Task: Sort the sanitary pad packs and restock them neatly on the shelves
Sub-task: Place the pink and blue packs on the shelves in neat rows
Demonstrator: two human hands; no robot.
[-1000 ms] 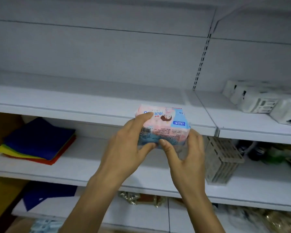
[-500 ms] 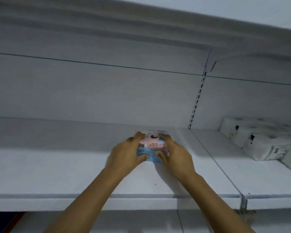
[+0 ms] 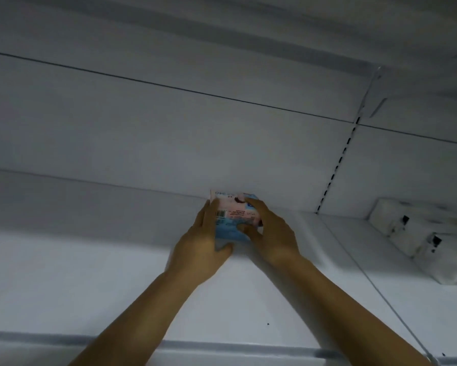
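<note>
Reaching across the shelf [image 3: 63, 273] from its front edge, the left hand [image 3: 201, 241] and right hand [image 3: 272, 233] are gripping the pad pack [image 3: 232, 215] with curled fingers, setting it down near the back panel [image 3: 169, 141]. This bay is showing one pack only, so restocking is probably just beginning.

The pad pack [image 3: 232, 215] showed pink on top, sky-blue below, with a black-and-white barcode. The shelf [image 3: 90, 273] was plain white and the back panel [image 3: 169, 128] pale grey, crossed by a dark seam. The neighbouring packs [image 3: 420, 233] were white, flecked with black.
</note>
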